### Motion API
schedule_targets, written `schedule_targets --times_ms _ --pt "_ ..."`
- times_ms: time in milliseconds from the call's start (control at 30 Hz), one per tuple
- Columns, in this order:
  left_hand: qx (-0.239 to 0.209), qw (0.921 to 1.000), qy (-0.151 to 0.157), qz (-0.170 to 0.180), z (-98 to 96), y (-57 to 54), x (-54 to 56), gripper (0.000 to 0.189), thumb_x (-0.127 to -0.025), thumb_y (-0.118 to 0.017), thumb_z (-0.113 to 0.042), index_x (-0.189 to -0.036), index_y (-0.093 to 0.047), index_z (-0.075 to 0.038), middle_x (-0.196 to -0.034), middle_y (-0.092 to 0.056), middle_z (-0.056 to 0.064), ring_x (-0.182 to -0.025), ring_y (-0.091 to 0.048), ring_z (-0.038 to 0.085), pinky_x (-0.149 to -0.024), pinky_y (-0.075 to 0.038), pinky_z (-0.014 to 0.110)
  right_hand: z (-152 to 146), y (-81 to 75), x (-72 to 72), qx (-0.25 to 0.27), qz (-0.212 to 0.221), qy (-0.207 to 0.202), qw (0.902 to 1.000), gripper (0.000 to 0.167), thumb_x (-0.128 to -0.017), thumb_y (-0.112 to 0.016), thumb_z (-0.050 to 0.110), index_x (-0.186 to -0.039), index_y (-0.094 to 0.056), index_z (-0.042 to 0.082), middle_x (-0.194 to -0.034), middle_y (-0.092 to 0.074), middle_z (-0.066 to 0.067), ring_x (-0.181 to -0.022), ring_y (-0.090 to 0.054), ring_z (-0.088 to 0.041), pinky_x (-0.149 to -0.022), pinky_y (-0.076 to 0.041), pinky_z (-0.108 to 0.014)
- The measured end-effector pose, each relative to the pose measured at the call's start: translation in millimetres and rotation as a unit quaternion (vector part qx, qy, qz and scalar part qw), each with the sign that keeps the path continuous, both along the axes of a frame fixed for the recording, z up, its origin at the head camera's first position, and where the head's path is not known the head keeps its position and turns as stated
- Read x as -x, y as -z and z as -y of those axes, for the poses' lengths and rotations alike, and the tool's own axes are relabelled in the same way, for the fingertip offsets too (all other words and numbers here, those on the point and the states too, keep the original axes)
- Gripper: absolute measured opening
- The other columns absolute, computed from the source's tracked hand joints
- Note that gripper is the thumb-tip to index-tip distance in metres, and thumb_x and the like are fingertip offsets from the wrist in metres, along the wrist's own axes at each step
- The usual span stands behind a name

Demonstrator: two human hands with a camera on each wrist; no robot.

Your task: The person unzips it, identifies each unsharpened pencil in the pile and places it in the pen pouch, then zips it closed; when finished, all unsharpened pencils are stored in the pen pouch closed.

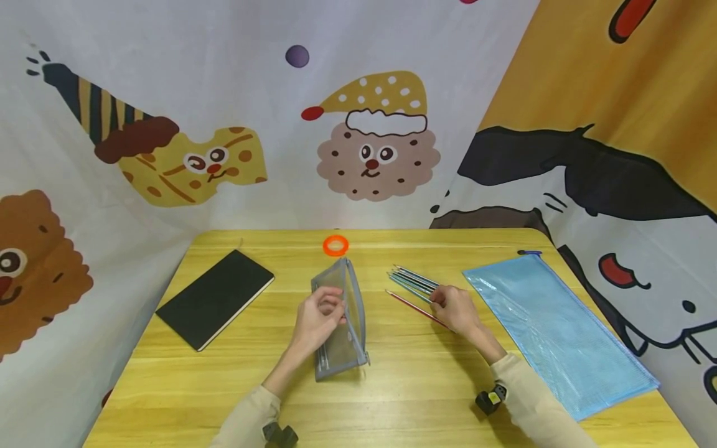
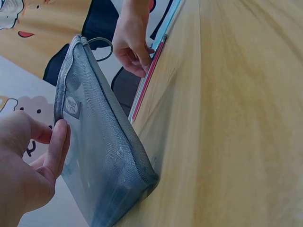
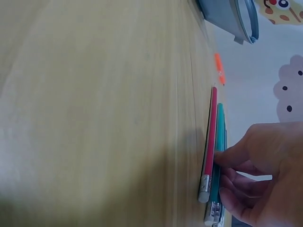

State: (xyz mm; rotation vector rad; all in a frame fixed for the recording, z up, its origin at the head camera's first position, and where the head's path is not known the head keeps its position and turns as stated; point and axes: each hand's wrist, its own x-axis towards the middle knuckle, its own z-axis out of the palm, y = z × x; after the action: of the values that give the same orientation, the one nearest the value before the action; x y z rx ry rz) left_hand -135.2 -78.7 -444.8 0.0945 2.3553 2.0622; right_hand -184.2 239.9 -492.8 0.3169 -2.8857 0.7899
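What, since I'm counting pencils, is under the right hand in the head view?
A bundle of pencils runs beneath the right hand, tips showing leftward. The hand covers their other ends; anything else beneath is hidden.

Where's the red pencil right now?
Head view: the red pencil lies right of the grey zip pouch, on the near side of the other pencils, by the right hand.

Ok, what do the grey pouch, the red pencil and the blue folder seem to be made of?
Grey pouch: perhaps soft plastic with fabric-like trim; the panels look semi-clear, and a fine weave shows along the edge.
Red pencil: probably wood with smooth paint, judging by its even colour; its silvery band looks like metal.
Blue folder: likely thin glossy plastic, given its glare.
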Motion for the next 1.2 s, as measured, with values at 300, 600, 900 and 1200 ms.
schedule_targets --times_ms 300,600,900,1200 --pt "0.003 1.0000 -0.004 0.002 -0.1 4.5 2.1 0.028 -0.089 -0.065 0.009 -0.117 -0.062 0.009 -0.097 -0.069 0.024 -0.074 -0.070 0.021 -0.068 -0.066 0.033 8.0 -3.4 -3.1 -0.028 -0.033 -0.017 0.9989 0.011 -0.081 -0.068 -0.006 -0.089 -0.069 0.001 -0.075 -0.065 -0.005 -0.069 -0.057 -0.016 -0.061 -0.052 -0.032" --pt "-0.009 0.9999 0.004 -0.005 2.8 30.9 15.1 0.029 -0.089 -0.068 0.004 -0.118 -0.064 0.003 -0.098 -0.070 0.020 -0.073 -0.070 0.019 -0.065 -0.065 0.030 24.2 -22.6 -6.0 0.017 -0.025 -0.038 0.9988 0.010 -0.088 -0.066 -0.004 -0.097 -0.067 0.001 -0.082 -0.069 -0.008 -0.073 -0.062 -0.016 -0.061 -0.054 -0.029" --pt "-0.008 0.9999 0.011 -0.007 3.4 32.1 15.9 0.028 -0.089 -0.067 0.004 -0.117 -0.064 0.003 -0.098 -0.070 0.020 -0.075 -0.071 0.018 -0.065 -0.065 0.026 43.2 -46.0 -18.6 0.091 0.035 -0.081 0.9919 0.014 -0.095 -0.061 -0.001 -0.108 -0.065 -0.002 -0.088 -0.069 -0.013 -0.075 -0.067 -0.019 -0.061 -0.056 -0.025" --pt "-0.009 0.9999 0.011 -0.001 3.9 32.8 16.1 0.028 -0.090 -0.068 0.004 -0.117 -0.064 0.003 -0.099 -0.070 0.020 -0.075 -0.071 0.019 -0.066 -0.065 0.026 57.1 -53.2 -29.3 0.151 0.066 -0.105 0.9807 0.014 -0.094 -0.063 0.002 -0.107 -0.068 0.001 -0.092 -0.070 -0.007 -0.081 -0.067 -0.015 -0.067 -0.058 -0.022"
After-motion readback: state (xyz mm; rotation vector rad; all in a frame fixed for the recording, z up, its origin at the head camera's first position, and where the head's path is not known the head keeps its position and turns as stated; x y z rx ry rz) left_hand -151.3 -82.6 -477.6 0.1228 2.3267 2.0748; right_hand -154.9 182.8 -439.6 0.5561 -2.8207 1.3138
